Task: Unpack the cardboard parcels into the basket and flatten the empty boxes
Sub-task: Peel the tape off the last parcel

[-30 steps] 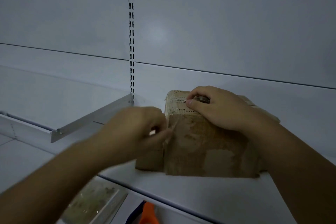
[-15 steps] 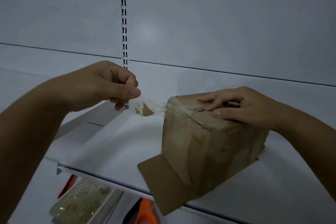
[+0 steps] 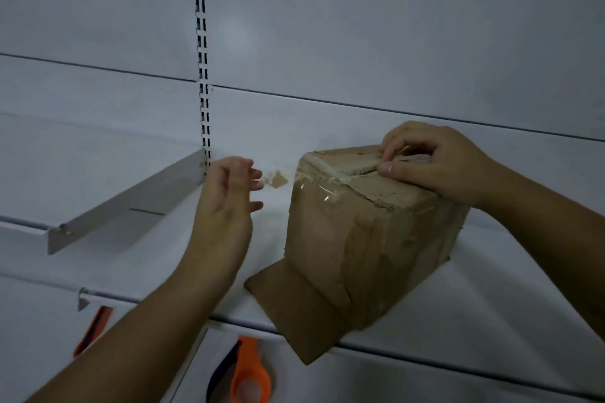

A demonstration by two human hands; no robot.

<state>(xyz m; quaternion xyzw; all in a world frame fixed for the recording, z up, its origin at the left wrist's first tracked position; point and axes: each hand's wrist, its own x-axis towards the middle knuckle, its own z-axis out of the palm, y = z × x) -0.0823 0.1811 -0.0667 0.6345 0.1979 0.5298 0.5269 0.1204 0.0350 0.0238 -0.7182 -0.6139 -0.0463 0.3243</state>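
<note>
While we hold the cardboard box [image 3: 366, 239] on the shelf [image 3: 491, 304], we peel its tape.
Our right hand [image 3: 435, 163] grips the box top; our left hand [image 3: 226, 203] is spread, fingertips [image 3: 258, 185] touching a loose tape strip [image 3: 278, 177]. We think the box is light, soft and worn, so hold its corners. One flap [image 3: 294, 307] hangs over the shelf's front edge. Orange handles [image 3: 250, 373] sit under the shelf, out of our way.

We see left grip [image 3: 226, 196] and right grip [image 3: 435, 160], both bare. Left forearm [image 3: 157, 321] and right forearm [image 3: 540, 222] bare as far as frame shows. Nails short, plain; we note trimmed thumbnail [image 3: 386, 169] on right grip. Knuckles creased.
</note>
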